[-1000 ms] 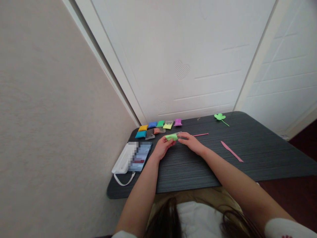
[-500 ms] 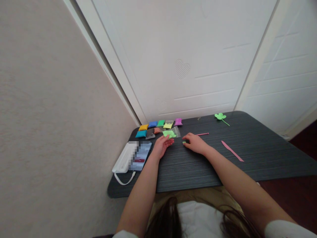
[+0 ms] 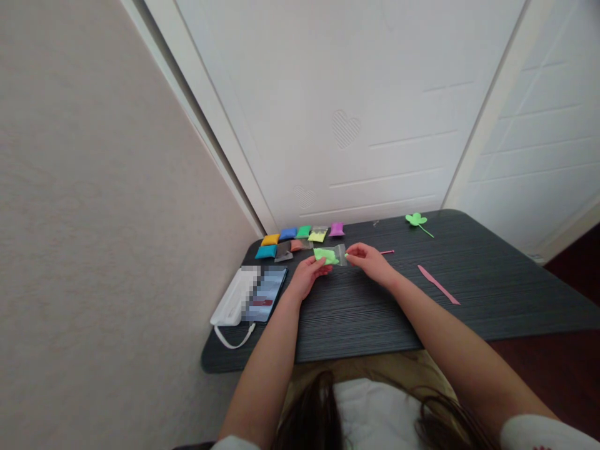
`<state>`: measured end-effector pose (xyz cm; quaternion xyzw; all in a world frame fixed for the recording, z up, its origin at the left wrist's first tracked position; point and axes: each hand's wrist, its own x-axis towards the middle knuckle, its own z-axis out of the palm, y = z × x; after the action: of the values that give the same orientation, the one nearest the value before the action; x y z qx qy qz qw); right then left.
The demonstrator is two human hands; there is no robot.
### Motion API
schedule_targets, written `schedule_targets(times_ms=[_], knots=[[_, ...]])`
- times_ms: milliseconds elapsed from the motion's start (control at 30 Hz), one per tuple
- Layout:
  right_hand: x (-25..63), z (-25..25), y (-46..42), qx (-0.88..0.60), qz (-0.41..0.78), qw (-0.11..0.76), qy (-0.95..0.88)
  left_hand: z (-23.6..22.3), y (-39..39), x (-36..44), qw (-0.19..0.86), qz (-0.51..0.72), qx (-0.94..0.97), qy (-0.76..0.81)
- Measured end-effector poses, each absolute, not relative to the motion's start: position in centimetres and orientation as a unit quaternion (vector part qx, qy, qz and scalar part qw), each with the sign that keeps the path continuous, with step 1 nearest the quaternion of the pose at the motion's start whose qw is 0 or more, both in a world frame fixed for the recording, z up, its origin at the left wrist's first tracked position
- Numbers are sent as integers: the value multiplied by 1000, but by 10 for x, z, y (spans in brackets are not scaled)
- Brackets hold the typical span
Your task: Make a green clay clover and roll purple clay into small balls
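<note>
My left hand (image 3: 307,277) grips a clear zip bag of light green clay (image 3: 325,255) above the middle of the table, with the bag's unfilled end pointing right. Just right of that end, my right hand (image 3: 372,260) pinches a small light green bit of clay (image 3: 346,255) between thumb and fingertips. Behind the right hand lies a thin pink stick tool (image 3: 388,252), its left part hidden by the hand. A flat pink clay knife (image 3: 438,284) rests farther right. At the back right is a light green clay flower with a thin stem (image 3: 416,219).
Small bags of coloured clay line the back left of the dark table (image 3: 356,319), among them a yellow bag (image 3: 270,240) and a purple bag (image 3: 337,229). A white device with a cable (image 3: 232,306) and a phone-like screen (image 3: 272,294) lie at the left. A white panelled surface (image 3: 351,169) stands behind.
My right hand has lifted slightly and turned its fingertips with the green bit toward the bag. The bag has shifted a little right and lies straighter in my left hand.
</note>
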<state>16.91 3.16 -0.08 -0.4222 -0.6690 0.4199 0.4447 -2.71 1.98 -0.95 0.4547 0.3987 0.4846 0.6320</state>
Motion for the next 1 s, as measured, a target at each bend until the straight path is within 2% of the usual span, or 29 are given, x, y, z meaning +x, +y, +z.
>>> schedule_targets(times_ms=[400,667,1000], knots=[[165,1,28,-422,457,480,-619,-13,21,-26,599,469,498,416],[168,0,27,-406,512,450,-609,-12,20,-27,583,464,519,420],[162,1,22,-371,517,463,-617,-13,19,-26,558,447,544,438]])
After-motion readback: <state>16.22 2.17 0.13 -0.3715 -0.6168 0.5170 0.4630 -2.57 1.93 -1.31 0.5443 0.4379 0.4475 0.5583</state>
